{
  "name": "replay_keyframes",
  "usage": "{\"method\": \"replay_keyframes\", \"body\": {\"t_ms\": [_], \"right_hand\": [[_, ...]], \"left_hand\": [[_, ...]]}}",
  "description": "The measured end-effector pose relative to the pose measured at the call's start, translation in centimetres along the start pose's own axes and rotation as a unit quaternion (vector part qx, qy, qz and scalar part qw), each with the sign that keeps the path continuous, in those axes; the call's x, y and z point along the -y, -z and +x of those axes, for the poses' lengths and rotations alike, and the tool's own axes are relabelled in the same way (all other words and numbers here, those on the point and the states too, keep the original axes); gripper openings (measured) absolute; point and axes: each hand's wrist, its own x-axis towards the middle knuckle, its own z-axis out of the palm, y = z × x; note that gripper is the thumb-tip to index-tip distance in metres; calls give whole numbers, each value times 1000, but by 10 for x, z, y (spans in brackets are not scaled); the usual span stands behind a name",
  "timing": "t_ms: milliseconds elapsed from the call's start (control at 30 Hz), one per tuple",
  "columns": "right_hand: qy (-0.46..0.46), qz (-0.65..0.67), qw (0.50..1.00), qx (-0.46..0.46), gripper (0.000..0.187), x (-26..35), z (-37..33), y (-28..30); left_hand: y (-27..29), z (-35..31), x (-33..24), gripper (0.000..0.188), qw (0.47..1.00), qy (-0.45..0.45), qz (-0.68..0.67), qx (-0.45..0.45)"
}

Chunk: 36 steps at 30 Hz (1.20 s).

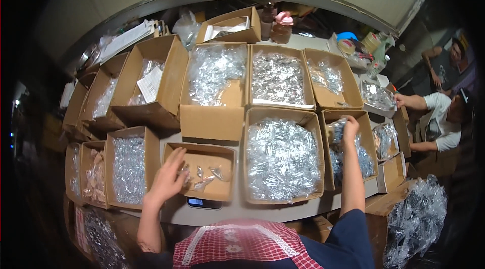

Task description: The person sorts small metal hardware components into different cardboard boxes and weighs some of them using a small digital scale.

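Observation:
My left hand [169, 178] is at the left wall of a small cardboard box [222, 160], with its fingers stretched out and apart. A few clear packets of small shiny parts [203, 183] lie in that box, which sits on a scale with a lit display [196, 202]. On the right, my right hand [349, 130] bends down into a deeper box [327, 178] of clear packets [364, 160]. Its fingers are curled at a clear packet [337, 130] with dark-looking contents. Between my hands, a large box [246, 163] is heaped with silvery clear packets [283, 160].
More cardboard boxes of packets [217, 74] line the back and left of the table [262, 211]. Bottles, one with a pink lid [284, 18], stand behind them. On the right, a person in a white shirt [444, 120] reaches to a white box; another person [444, 64] is farther back.

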Motion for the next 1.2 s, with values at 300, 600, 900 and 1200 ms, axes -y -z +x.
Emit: {"method": "replay_keyframes", "body": {"t_ms": [300,600,900,1200], "right_hand": [[25,-334,898,285,37,-8,-43,-89],[36,-28,942,333,14,37,-111,-130],[-54,-67,860,502,18,92,-253,-226],[141,-203,842,479,28,46,-343,-300]], "left_hand": [[-14,-18,0,48,890,97,-392,-212],[34,-111,65,20,843,161,-378,-347],[48,-129,189,18,860,192,-357,-310],[25,-2,271,25,961,124,136,-205]]}}
